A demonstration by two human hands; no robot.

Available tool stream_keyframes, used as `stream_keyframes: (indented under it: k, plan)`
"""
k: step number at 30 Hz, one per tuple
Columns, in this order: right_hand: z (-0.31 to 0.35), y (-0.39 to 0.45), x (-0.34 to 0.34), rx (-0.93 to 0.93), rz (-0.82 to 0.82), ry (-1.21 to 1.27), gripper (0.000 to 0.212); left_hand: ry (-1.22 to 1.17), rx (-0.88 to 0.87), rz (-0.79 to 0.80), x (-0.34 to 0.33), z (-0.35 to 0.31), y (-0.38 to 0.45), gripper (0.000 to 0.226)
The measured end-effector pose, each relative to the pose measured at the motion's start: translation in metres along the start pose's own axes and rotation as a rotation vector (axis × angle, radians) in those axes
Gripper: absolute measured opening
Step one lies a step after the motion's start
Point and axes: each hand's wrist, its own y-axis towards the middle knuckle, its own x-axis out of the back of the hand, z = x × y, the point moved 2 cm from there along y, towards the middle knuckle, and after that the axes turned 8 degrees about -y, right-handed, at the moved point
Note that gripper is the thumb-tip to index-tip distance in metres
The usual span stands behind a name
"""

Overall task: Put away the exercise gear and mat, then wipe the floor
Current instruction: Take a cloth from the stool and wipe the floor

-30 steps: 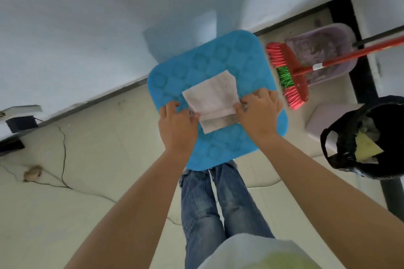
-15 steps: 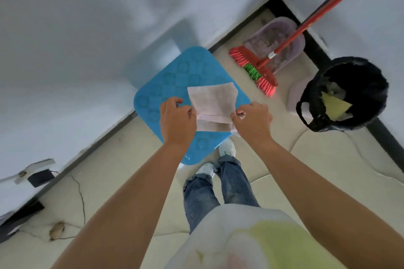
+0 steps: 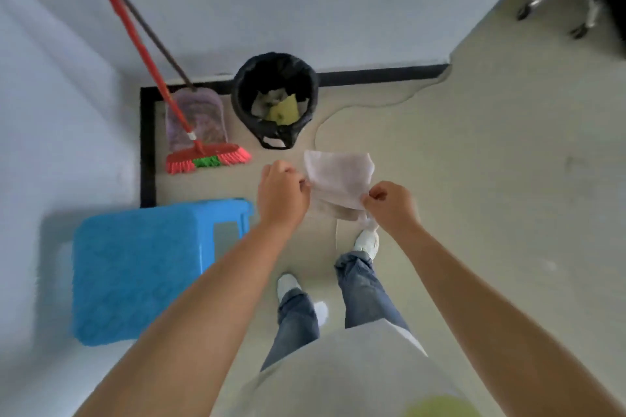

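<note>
Both hands are up in front of the body, and between them hangs a pale wipe cloth (image 3: 338, 179), held in the air above the floor (image 3: 491, 179). The left hand (image 3: 281, 195) pinches its left edge with curled fingers; the right hand (image 3: 389, 205) pinches the lower right corner, and a twisted tail of cloth droops below it, partly hidden behind the knuckles. The blue stool (image 3: 135, 274) sits by the wall at left, blurred. Beyond stand the red broom (image 3: 208, 157), a dustpan (image 3: 200, 118) and a black bin (image 3: 276, 98), its contents hard to make out.
</note>
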Motion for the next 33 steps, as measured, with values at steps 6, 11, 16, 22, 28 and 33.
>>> stream_keyframes:
  k: [6, 11, 16, 22, 28, 33]
  plan:
    - [-0.155, -0.004, 0.111, -0.242, -0.148, 0.292, 0.019, 0.152, -0.297, 0.226, -0.094, -0.182, 0.007, 0.032]
    - [-0.301, -0.001, 0.193, -0.412, -0.26, 0.538, 0.018, 0.225, -0.491, 0.389, -0.201, -0.333, -0.006, 0.031]
    - [-0.429, 0.001, 0.274, -0.554, -0.357, 0.604, 0.017, 0.265, -0.634, 0.512, -0.302, -0.471, -0.027, 0.029]
    - [-0.52, 0.017, 0.345, -0.649, -0.434, 0.649, 0.013, 0.349, -0.782, 0.557, -0.378, -0.589, -0.031, 0.026]
    - [-0.601, 0.07, 0.447, -0.69, -0.514, 0.677, 0.011, 0.363, -0.88, 0.617, -0.453, -0.721, 0.003, 0.028]
    - [-0.666, 0.119, 0.559, -0.737, -0.6, 0.701, 0.008, 0.357, -0.94, 0.677, -0.51, -0.846, 0.038, 0.028]
